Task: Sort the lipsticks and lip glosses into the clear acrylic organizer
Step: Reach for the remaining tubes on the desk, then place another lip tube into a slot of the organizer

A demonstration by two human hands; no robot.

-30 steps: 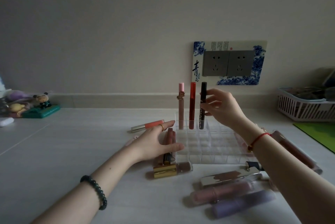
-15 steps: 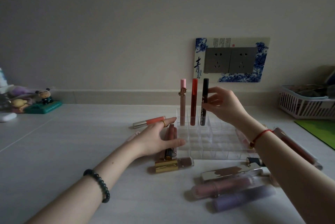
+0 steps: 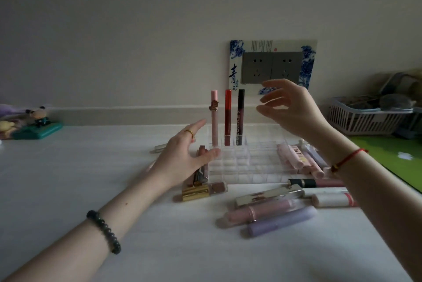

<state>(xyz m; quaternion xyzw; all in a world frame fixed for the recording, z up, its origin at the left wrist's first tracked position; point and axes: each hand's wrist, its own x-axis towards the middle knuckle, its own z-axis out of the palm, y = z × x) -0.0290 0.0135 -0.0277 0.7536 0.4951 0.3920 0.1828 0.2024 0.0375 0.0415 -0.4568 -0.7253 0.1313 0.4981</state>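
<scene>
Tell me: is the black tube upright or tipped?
Upright. The black tube stands straight in a back-row cell of the organizer beside the red tube; the right hand is off it.

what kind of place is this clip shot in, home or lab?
Likely a home, maybe a bedroom vanity: lipsticks and glosses loose on a white table around a clear acrylic organizer, toy figurines by the wall, a decorated wall socket.

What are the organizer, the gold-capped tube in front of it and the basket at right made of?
Organizer: clear hard plastic, likely acrylic; the tabletop shows through its grid walls, and the edges glint.
Gold-capped tube: the cap looks shiny and metallic, perhaps plated plastic; the body is see-through with brownish fill.
Basket: white moulded plastic, judging by its slotted walls; matte.
</scene>
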